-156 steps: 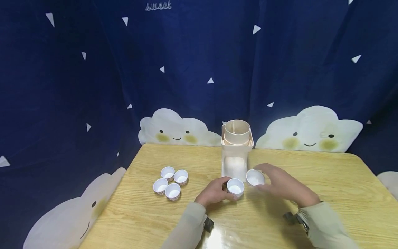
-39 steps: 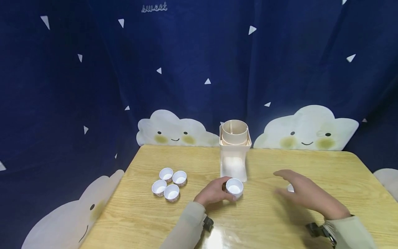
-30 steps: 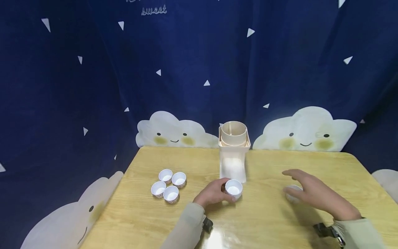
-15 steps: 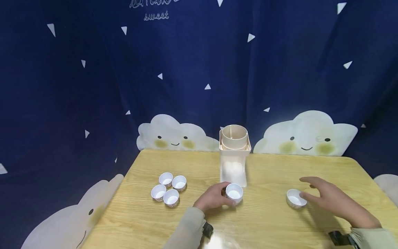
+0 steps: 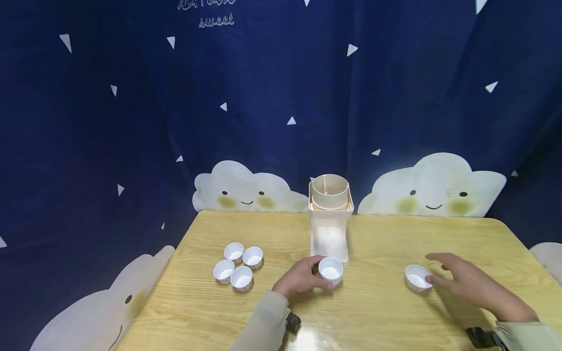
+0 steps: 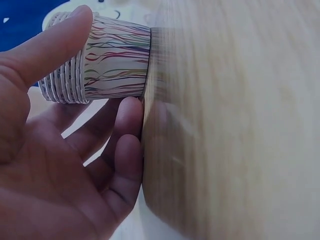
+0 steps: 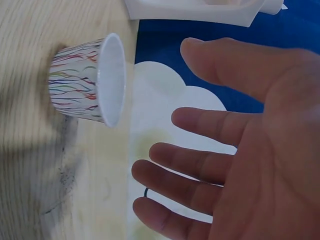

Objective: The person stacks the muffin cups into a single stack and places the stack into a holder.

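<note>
Stack [image 5: 331,268] of nested cups upright on surface [image 5: 369,317], before beige holder [image 5: 329,214]; left hand [image 5: 303,277] has fingers curled round it, thumb at rims. Right hand [image 5: 467,280] has fingers wide, clear of single cup [image 5: 417,279], upright just beside. Four cups [image 5: 237,261] grouped well left. Step looks like setting cups out singly; next move likely calls for right fingers pinching stack's top rim, left steadying.

"What are you holding?"
"My left hand [image 6: 52,165] is gripping a stack of cups [image 6: 107,60] with wavy coloured lines."
"Where is it standing?"
"Its base is touching the wooden table [image 6: 240,125]."
</note>
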Tool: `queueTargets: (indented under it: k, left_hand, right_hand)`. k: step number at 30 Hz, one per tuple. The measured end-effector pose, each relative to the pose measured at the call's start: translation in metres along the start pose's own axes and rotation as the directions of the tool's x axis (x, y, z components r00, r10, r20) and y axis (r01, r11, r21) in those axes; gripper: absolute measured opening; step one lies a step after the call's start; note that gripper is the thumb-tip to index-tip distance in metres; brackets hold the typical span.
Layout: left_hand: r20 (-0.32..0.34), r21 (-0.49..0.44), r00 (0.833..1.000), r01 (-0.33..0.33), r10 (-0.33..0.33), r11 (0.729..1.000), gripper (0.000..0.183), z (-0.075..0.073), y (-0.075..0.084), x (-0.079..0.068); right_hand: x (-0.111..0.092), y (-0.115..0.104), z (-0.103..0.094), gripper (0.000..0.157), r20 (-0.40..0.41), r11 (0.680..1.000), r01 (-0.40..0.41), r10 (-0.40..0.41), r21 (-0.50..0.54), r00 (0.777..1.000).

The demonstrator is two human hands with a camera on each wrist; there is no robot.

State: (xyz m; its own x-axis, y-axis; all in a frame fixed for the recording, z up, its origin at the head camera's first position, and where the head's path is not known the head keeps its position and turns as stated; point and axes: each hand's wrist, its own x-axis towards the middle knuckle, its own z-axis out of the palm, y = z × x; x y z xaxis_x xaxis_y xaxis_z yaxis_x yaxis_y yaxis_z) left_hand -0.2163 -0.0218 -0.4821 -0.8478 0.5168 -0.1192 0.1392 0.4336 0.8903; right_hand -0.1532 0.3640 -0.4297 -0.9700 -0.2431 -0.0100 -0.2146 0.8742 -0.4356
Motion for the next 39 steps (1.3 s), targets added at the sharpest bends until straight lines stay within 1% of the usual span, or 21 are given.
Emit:
queueTargets:
  k: [3,9,16,18,21,27,29,32,39]
  left_hand:
    - [0.004,0.004,1.0,0.001,-0.001,1.0,0.052,-0.001,0.0,0.0]
    - [-0.008,0.028,1.0,0.003,-0.003,1.0,0.053,-0.002,0.001,0.001]
    - [-0.012,0.022,1.0,0.016,-0.015,1.0,0.054,-0.002,0.001,0.0]
    - [-0.013,0.018,1.0,0.018,-0.018,1.0,0.054,-0.002,0.001,0.0]
    - [-0.014,0.016,1.0,0.019,-0.019,1.0,0.054,-0.002,0.001,0.0]
    - [-0.008,0.006,1.0,0.016,-0.016,1.0,0.053,-0.003,0.001,0.001]
    - [-0.003,-0.001,1.0,0.014,-0.014,1.0,0.054,-0.003,0.001,0.001]
    - [-0.004,-0.001,1.0,0.012,-0.012,1.0,0.054,-0.002,0.0,0.001]
    - [-0.001,-0.005,1.0,0.014,-0.014,1.0,0.054,-0.001,-0.001,0.001]
  right_hand:
    - [0.001,0.001,0.003,0.059,0.002,1.0,-0.002,0.002,0.011,1.0]
    - [0.005,0.002,0.012,0.064,-0.019,1.0,0.013,-0.013,0.019,1.0]
    - [0.008,0.004,0.02,0.078,0.019,0.999,-0.016,0.015,0.032,1.0]
    - [0.01,0.004,0.022,0.079,0.018,1.0,-0.015,0.015,0.02,1.0]
    - [0.011,0.004,0.024,0.077,0.009,1.0,-0.006,0.006,-0.004,1.0]
    - [0.016,0.002,0.028,0.069,-0.034,0.996,0.063,-0.065,-0.068,0.997]
    - [0.017,0.001,0.028,0.067,-0.039,0.994,0.072,-0.075,-0.08,0.996]
    - [0.017,0.0,0.03,0.065,-0.045,0.994,0.073,-0.077,-0.082,0.996]
    - [0.017,0.0,0.032,0.064,-0.035,0.996,0.029,-0.032,-0.081,0.999]
